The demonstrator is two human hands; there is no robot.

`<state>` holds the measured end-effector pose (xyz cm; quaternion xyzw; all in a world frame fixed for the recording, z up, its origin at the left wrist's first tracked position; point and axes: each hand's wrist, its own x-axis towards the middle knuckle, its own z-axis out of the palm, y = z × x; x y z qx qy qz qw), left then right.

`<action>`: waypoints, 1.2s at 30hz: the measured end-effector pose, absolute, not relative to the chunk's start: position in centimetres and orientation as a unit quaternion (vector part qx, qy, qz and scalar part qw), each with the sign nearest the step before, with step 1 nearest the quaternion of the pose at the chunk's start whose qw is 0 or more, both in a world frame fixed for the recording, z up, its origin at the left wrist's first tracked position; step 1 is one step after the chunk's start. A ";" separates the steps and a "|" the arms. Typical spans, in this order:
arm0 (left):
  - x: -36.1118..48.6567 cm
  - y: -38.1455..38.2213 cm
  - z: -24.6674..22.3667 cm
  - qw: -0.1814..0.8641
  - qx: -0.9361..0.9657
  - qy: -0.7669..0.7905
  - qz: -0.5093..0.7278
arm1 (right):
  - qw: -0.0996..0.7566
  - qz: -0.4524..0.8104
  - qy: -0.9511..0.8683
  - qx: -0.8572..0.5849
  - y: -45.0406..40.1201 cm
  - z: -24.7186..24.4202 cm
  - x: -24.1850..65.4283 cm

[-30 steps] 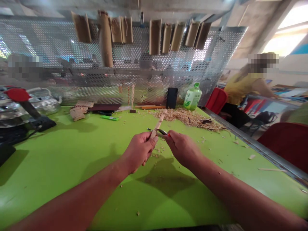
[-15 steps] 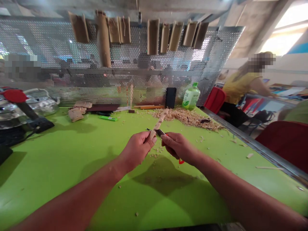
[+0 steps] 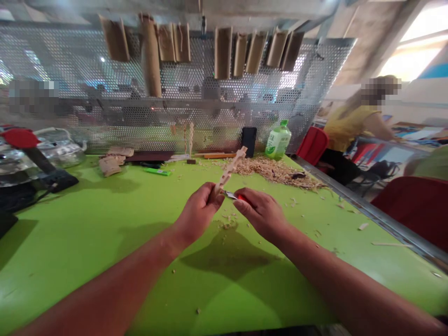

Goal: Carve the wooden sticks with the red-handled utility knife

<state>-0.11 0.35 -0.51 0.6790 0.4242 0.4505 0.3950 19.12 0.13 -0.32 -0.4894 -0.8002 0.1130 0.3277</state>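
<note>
Closed around the lower end of a notched, pale wooden stick is my left hand. The stick tilts up and to the right, with carved steps along its length. My right hand grips a knife with a red handle, mostly hidden by the fingers. Its metal blade points left and reaches the stick just above my left thumb; whether it cuts in cannot be made out. Small wood chips lie on the green table below my hands.
A heap of shavings lies at the back right, near a green bottle and a dark phone-like block. A green cutter and paper packets lie back left. Another person sits at the right.
The stick has turned and stands a little higher, showing more of its notches. My right hand has rotated, and the blade now lies flatter, its bright side showing.
</note>
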 end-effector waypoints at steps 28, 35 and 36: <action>-0.4 0.6 -0.8 0.356 0.734 0.390 0.427 | 0.357 0.236 -0.795 -0.430 0.2 -0.9 19.5; -1.4 -0.3 0.5 0.204 0.823 0.376 0.374 | 0.323 0.224 -0.813 -0.429 -0.1 -0.6 19.5; -1.4 -0.4 0.4 0.182 0.830 0.374 0.373 | 0.320 0.211 -0.819 -0.427 -0.1 -0.6 19.4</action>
